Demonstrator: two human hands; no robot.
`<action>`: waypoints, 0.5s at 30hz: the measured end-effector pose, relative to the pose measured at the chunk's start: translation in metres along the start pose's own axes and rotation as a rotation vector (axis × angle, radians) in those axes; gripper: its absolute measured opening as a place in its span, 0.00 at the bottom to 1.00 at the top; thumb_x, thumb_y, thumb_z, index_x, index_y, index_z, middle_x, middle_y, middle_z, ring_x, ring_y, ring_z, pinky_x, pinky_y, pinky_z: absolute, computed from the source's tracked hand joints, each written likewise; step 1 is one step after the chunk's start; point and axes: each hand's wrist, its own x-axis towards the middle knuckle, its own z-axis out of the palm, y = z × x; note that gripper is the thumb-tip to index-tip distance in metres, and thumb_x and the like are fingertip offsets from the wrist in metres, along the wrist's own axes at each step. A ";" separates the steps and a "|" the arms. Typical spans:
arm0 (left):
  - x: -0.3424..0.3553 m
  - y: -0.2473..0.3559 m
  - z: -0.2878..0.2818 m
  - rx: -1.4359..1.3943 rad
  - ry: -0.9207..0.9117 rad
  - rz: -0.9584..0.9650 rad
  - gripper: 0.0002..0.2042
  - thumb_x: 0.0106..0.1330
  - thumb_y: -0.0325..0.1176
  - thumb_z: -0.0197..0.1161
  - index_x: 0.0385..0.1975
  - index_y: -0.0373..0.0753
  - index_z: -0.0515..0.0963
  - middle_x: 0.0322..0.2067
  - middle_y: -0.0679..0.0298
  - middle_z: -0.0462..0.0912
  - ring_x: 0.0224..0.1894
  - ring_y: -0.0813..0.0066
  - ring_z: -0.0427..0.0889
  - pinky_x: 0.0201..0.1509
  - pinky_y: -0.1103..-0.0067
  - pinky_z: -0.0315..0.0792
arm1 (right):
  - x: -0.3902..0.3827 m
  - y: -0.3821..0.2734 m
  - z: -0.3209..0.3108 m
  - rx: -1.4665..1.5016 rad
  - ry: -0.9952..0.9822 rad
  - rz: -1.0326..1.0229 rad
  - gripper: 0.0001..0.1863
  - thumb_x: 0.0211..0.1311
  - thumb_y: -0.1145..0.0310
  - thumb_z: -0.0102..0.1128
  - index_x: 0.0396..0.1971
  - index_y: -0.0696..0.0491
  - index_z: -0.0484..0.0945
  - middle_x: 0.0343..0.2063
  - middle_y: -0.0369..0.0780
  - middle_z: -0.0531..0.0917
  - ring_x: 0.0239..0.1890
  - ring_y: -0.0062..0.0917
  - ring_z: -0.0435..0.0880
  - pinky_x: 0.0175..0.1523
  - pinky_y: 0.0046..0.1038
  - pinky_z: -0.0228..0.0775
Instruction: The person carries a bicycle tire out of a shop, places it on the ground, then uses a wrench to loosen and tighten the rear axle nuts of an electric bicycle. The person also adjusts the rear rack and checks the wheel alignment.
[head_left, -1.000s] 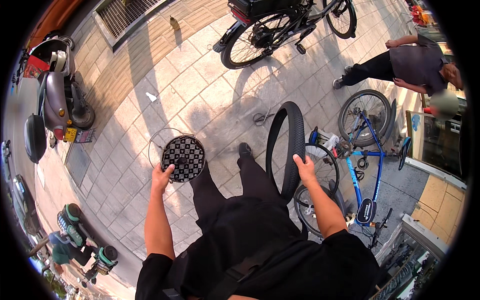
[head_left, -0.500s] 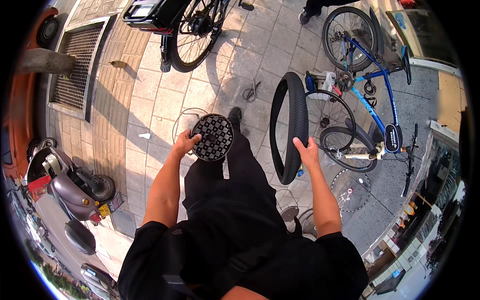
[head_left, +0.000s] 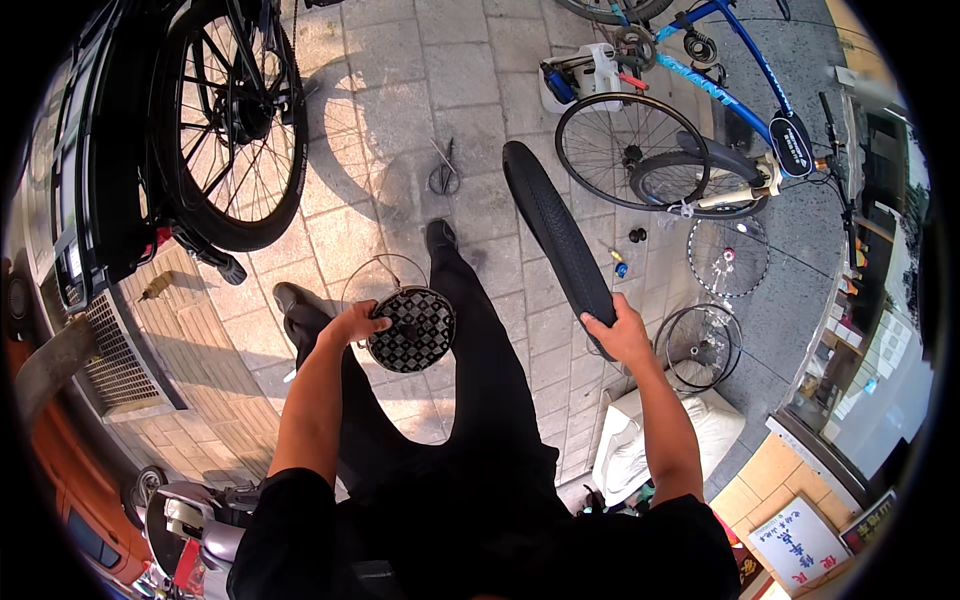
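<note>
Left hand: the left hand [head_left: 355, 322] is curled round the edge of a disc, thumb resting on its upper face; the fingers beneath are mostly hidden.
Disc: the round disc [head_left: 411, 330] has a dark rim and a face of small black and grey squares, like a checkerboard. It lies just to the right of the left hand's palm, in front of the person's legs.
Wire: a thin, curved wire loop [head_left: 385, 257] arches beyond the disc's far edge.
Right hand: the right hand [head_left: 618, 333] is closed on the lower end of a tire, thumb on the near side; the far fingertips cannot be seen.
Tire: the black rubber tire [head_left: 557, 235] appears nearly edge-on, a long narrow oval with knobbly tread. It slants from the right hand up and to the left, well apart from the disc.
Ground: rectangular slabs of pale stone paving [head_left: 465, 95], lit in patches by sunlight.
Paving tool: a thin dark tool [head_left: 444, 178] lies beyond the feet.
Bicycle: a glossy blue bicycle frame [head_left: 712, 85] is at upper right; near it are a spoked wheel [head_left: 632, 155] and a white plastic container [head_left: 604, 75].
Lower right: a creamy-white, wrinkled seat [head_left: 665, 440] is beside the right forearm.
</note>
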 end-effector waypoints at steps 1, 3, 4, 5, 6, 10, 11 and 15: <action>0.014 0.007 -0.005 0.034 -0.061 -0.035 0.22 0.66 0.46 0.73 0.50 0.36 0.81 0.37 0.58 0.88 0.40 0.70 0.84 0.47 0.69 0.78 | -0.006 0.001 0.009 -0.023 0.034 0.018 0.29 0.58 0.51 0.75 0.49 0.56 0.76 0.37 0.54 0.87 0.40 0.51 0.87 0.45 0.43 0.78; 0.045 -0.018 0.005 0.147 0.086 0.018 0.22 0.66 0.44 0.73 0.53 0.38 0.80 0.40 0.51 0.88 0.43 0.56 0.88 0.48 0.64 0.79 | -0.011 0.008 0.025 -0.098 0.072 0.046 0.29 0.58 0.51 0.75 0.49 0.55 0.76 0.36 0.54 0.87 0.40 0.53 0.87 0.45 0.44 0.78; 0.069 -0.047 0.022 0.161 0.197 0.049 0.22 0.65 0.44 0.73 0.53 0.38 0.80 0.40 0.49 0.88 0.45 0.52 0.88 0.49 0.63 0.79 | -0.013 0.012 0.035 -0.145 0.081 0.063 0.29 0.58 0.51 0.75 0.49 0.55 0.76 0.36 0.54 0.87 0.40 0.53 0.87 0.44 0.44 0.78; 0.073 -0.051 0.021 0.185 0.313 0.074 0.22 0.65 0.43 0.73 0.53 0.38 0.80 0.41 0.46 0.88 0.47 0.48 0.88 0.50 0.62 0.79 | -0.016 0.019 0.051 -0.178 0.088 0.080 0.29 0.58 0.51 0.75 0.49 0.55 0.76 0.36 0.54 0.87 0.40 0.53 0.86 0.44 0.44 0.78; 0.078 -0.055 0.016 0.293 0.273 0.009 0.23 0.64 0.44 0.73 0.54 0.39 0.79 0.44 0.44 0.87 0.50 0.42 0.85 0.52 0.60 0.78 | -0.016 0.025 0.064 -0.188 0.110 0.065 0.27 0.58 0.51 0.74 0.46 0.56 0.76 0.35 0.54 0.87 0.39 0.53 0.86 0.43 0.45 0.77; 0.088 -0.063 -0.017 0.543 -0.060 -0.013 0.25 0.64 0.52 0.70 0.56 0.44 0.79 0.48 0.50 0.87 0.54 0.48 0.85 0.54 0.59 0.78 | -0.012 0.060 0.117 -0.184 0.145 0.201 0.26 0.60 0.47 0.72 0.39 0.56 0.76 0.33 0.53 0.85 0.37 0.54 0.85 0.42 0.46 0.76; 0.089 -0.073 -0.013 0.565 -0.064 0.055 0.25 0.64 0.51 0.71 0.53 0.41 0.80 0.44 0.49 0.88 0.49 0.48 0.87 0.52 0.59 0.78 | -0.011 0.072 0.132 -0.196 0.105 0.249 0.26 0.60 0.47 0.72 0.38 0.56 0.76 0.32 0.54 0.85 0.37 0.54 0.85 0.42 0.46 0.76; 0.110 -0.084 -0.005 0.710 -0.265 0.066 0.25 0.64 0.52 0.70 0.53 0.40 0.80 0.44 0.49 0.88 0.49 0.49 0.87 0.52 0.60 0.78 | 0.000 0.100 0.217 -0.215 -0.162 0.415 0.29 0.58 0.42 0.70 0.40 0.55 0.79 0.38 0.52 0.88 0.45 0.49 0.87 0.49 0.43 0.77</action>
